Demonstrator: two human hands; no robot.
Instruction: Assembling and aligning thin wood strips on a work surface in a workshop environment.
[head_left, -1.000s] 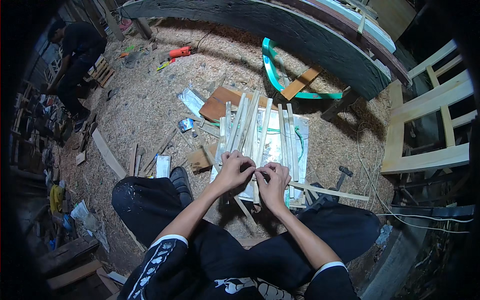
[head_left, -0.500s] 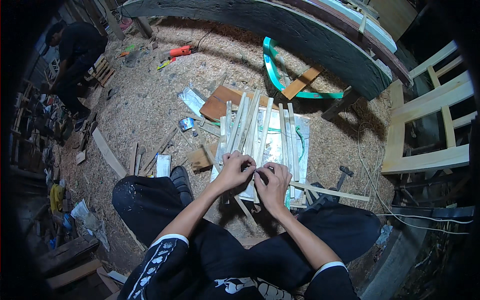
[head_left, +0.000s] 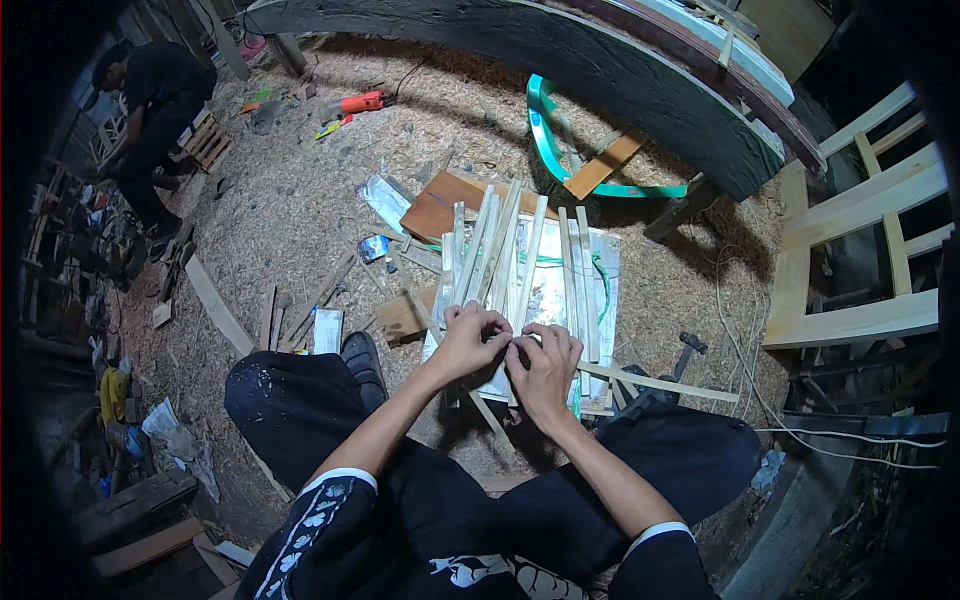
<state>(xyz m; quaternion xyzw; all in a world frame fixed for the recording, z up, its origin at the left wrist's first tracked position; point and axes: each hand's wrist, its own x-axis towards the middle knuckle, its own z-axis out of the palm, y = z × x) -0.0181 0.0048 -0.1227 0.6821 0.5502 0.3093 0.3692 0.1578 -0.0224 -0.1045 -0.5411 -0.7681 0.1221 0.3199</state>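
Note:
Several thin wooden strips (head_left: 497,250) lie side by side, pointing away from me, across a pale board (head_left: 606,260) on the floor. Over their near ends my left hand (head_left: 468,340) and my right hand (head_left: 545,370) almost meet. Thumbs and fingertips are pinched together on both hands, and what sits between them is too small to make out. Green string (head_left: 548,260) runs among the strips. One strip (head_left: 660,383) lies crosswise to the right of my right hand, and another slanting strip (head_left: 420,310) passes under my left wrist.
Wood shavings cover the floor. A red power tool (head_left: 362,102), a small blue can (head_left: 374,248) and a hammer (head_left: 688,350) lie around me. A heavy dark beam (head_left: 560,65) spans the far side; a wooden frame (head_left: 860,240) stands at right. Another person (head_left: 155,120) bends over at far left.
My fingertips have shifted only slightly, with my right hand's fingers a little changed in pose. The person at far left has moved an arm. The strips stay put.

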